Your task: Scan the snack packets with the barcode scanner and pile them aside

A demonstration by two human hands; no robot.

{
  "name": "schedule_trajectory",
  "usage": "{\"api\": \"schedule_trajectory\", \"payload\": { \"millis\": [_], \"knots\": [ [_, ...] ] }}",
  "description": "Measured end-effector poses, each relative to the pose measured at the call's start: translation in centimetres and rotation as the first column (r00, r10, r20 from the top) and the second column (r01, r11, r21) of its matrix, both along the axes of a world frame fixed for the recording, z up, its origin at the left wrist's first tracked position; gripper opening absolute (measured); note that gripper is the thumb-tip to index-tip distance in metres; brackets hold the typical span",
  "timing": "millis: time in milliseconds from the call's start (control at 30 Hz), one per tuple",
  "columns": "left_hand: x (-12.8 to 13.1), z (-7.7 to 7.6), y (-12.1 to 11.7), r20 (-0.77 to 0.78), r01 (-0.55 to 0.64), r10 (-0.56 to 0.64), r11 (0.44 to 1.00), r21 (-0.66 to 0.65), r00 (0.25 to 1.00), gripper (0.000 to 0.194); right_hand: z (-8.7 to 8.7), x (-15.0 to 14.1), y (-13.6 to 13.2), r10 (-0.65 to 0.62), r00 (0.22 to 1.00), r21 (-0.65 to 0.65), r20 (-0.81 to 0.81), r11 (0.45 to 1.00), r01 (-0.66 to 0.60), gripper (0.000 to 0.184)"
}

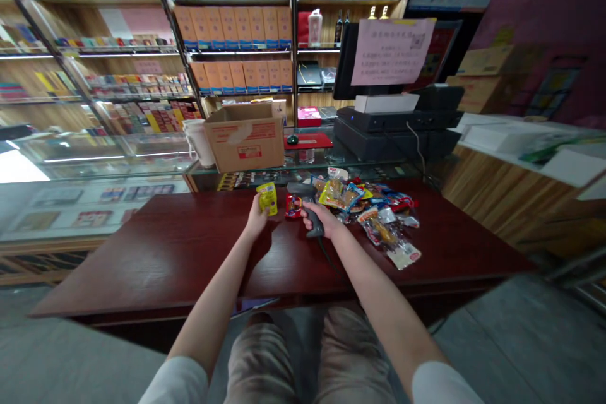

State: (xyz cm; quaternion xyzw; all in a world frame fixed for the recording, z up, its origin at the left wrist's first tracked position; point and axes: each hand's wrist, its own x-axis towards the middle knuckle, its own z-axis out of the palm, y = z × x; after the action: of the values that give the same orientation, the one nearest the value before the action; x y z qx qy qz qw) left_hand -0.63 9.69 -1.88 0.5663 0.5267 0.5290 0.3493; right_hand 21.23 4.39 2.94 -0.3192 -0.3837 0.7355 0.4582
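Head view: one small, flat, glossy yellow packet (269, 194), held raised over the dark red-brown wooden desk (189, 246) by the left hand (256, 217), whose fingers are closed on its left and lower side; the exact placing of each fingertip cannot be told. One dark grey plastic handheld scanner (302, 189), with a black cable, gripped by the handle in the right hand (323, 219), fingers wrapped around; its head is directed toward the space between the hands. One small red packet (292, 207), lying on the desk beneath and beside the scanner, between the hands. One loose heap of mixed, shiny snack packets (335, 193), spread on the desk to the right, some overlapping. One open brown cardboard box (250, 145), standing on the glass counter beyond the desk. Handling, as judged: the yellow packet should be light, soft and somewhat slippery, best pinched by a side edge or corner with its printed face uncovered; its contents might be crushed by a hard squeeze. The scanner is judged stiff and moderately light, best held around the handle, with its cable kept free of the packets.
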Motion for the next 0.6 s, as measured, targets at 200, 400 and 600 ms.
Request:
{"api": "schedule_trajectory", "payload": {
  "millis": [200, 400, 600],
  "knots": [
    [-0.3, -0.5, -0.5, -0.149, 0.001, -0.001, 1.0, -0.003, 0.989, 0.056, -1.6, -2.6, 0.6, 0.009, 0.999, -0.024, 0.047, 1.0, -0.008, 0.034],
    [0.0, -0.1, -1.0, -0.177, 0.008, 0.002, 0.998, 0.06, 0.984, 0.052, -1.8, -2.7, -0.1, -0.008, 0.999, 0.011, 0.054, 1.0, 0.008, 0.036],
    [0.3, 0.1, -1.4, -0.17, -0.002, 0.006, 1.0, 0.025, 0.985, 0.057, -1.7, -2.4, -0.4, 0.003, 1.0, -0.008, 0.003, 1.0, -0.003, 0.036]
  ]
}}
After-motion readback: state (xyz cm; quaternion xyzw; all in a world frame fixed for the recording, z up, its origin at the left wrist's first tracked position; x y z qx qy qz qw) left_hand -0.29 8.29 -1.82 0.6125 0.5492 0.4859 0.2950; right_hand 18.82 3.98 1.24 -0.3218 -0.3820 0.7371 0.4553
